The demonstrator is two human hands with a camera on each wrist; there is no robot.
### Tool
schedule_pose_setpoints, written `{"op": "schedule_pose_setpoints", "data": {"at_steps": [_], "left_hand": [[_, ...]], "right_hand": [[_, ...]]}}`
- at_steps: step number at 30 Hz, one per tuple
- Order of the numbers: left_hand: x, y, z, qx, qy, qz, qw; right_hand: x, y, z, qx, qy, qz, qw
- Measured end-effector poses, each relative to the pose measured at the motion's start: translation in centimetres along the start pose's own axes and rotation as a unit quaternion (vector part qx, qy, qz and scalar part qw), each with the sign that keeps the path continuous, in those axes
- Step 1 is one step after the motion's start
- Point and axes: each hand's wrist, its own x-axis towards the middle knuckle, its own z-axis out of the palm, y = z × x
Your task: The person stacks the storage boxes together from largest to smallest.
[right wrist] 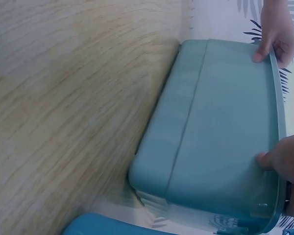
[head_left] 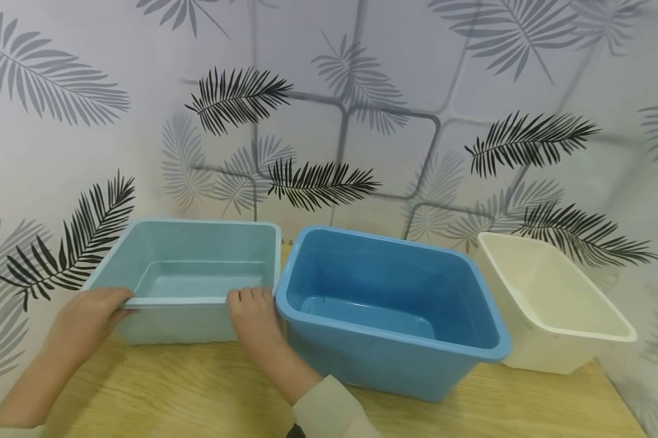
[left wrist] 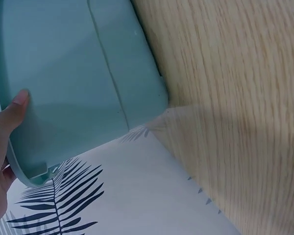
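Note:
A pale teal plastic bin (head_left: 197, 322) stands at the left on the wooden table, its inside bare to the bottom. My left hand (head_left: 95, 307) grips the near rim by its left corner. In the left wrist view the thumb (left wrist: 20, 98) presses on the bin's outer wall (left wrist: 68, 73). Toward the right corner of the same rim, my right hand (head_left: 254, 313) holds on with fingers folded over into the bin. The right wrist view shows both hands along that rim, thumbs on the outer wall (right wrist: 225, 122).
Right beside the teal bin is a deeper blue bin (head_left: 372, 359), close to my right hand. A cream bin (head_left: 553, 350) stands farther right, angled. All rest on the wood-grain table (head_left: 186, 395), against a wall (head_left: 394, 61) with a leaf pattern.

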Motion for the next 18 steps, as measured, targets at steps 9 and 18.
{"op": "schedule_pose_setpoints", "data": {"at_steps": [9,18], "left_hand": [[-0.4,-0.2,-1.4,0.007,-0.02,-0.02,0.9996],[0.5,-0.1,-2.6,0.0,-0.009,-0.02,0.9997]], "right_hand": [[0.4,-0.2,-0.9,-0.012,-0.02,-0.034,0.9991],[1.2,0.3,-2.4,0.001,-0.08,-0.034,0.9962]]}}
